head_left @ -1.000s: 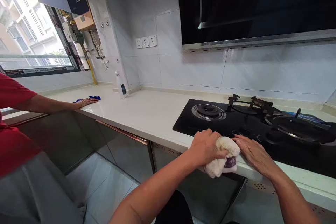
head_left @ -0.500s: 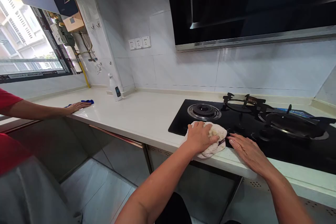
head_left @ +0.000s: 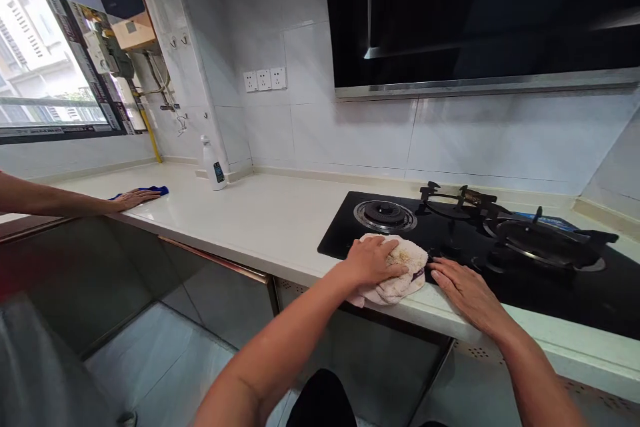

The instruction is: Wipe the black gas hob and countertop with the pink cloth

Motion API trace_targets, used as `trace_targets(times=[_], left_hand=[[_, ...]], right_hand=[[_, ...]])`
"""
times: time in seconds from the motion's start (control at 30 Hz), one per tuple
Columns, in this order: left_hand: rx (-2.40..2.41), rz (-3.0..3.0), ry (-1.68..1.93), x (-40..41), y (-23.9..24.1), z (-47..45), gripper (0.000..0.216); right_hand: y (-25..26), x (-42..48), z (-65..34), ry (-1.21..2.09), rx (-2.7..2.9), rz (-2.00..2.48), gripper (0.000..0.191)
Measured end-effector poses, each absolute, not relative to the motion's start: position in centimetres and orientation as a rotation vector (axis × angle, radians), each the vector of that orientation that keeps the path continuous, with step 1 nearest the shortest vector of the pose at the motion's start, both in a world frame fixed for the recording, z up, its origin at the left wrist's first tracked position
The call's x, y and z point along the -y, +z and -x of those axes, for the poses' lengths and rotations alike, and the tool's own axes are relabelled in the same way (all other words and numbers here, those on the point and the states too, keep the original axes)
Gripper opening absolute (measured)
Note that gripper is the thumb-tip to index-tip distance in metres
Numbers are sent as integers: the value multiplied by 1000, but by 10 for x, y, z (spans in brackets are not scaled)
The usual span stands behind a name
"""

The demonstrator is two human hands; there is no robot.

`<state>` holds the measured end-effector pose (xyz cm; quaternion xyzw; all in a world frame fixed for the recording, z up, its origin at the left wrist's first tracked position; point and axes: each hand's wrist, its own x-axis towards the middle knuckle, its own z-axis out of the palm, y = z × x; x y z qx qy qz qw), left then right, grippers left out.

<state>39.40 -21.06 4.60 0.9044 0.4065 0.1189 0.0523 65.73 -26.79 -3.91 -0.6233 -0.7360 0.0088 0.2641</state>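
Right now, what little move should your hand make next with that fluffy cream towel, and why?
Probably slide the cream terry towel a little back toward the round steel burner. Your left hand is pressing it on the front edge of the black glass hob, and that burner sits just behind it.

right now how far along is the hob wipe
Nothing clearly looks finished, though the hob's black glass shows no obvious grime around the left burner. In hand: the left hand presses a cream cloth on the hob's front edge, the right hand flat on the counter beside it. Left: the right burner, well away from the cloth.
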Motion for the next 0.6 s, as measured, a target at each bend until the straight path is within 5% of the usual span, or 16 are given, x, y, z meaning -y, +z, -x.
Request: trace_targets(times=[0.3,0.6], left_hand=[[-1490,-2696,475,185,20,-290,59],[-1447,-2596,564,185,9,-289,60]], right_hand=[[-47,267,-659,61,1921,1619,62],[-2,276,-624,-165,1685,1433,51]])
